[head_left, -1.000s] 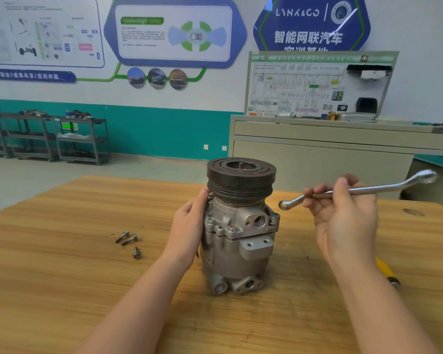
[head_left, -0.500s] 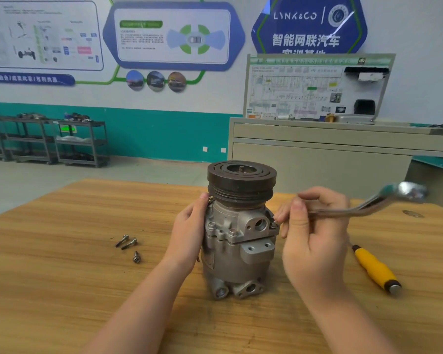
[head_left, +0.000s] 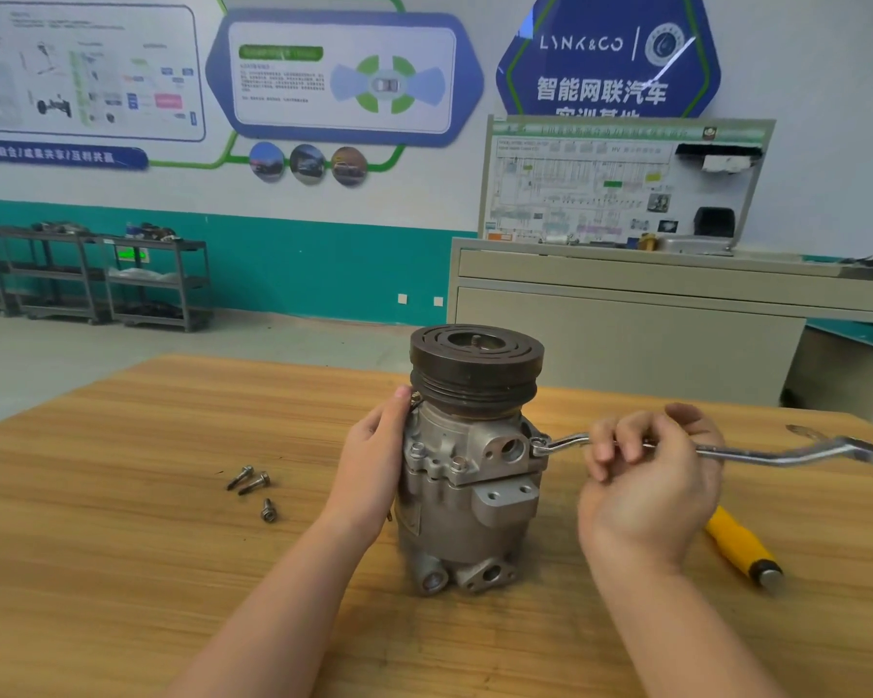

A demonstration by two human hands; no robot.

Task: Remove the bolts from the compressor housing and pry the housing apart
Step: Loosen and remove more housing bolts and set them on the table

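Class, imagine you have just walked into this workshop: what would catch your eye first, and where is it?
The compressor stands upright mid-table, its dark pulley on top, steadied by the left hand. The right hand grips a wrench whose ring end sits at the compressor's right side. Three loose bolts lie on the table to the left.

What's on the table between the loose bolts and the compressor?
In the head view, only the left hand and forearm; it rests on the compressor, right of the bolts.

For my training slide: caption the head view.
Left hand steadies compressor; right hand sets wrench on a bolt.
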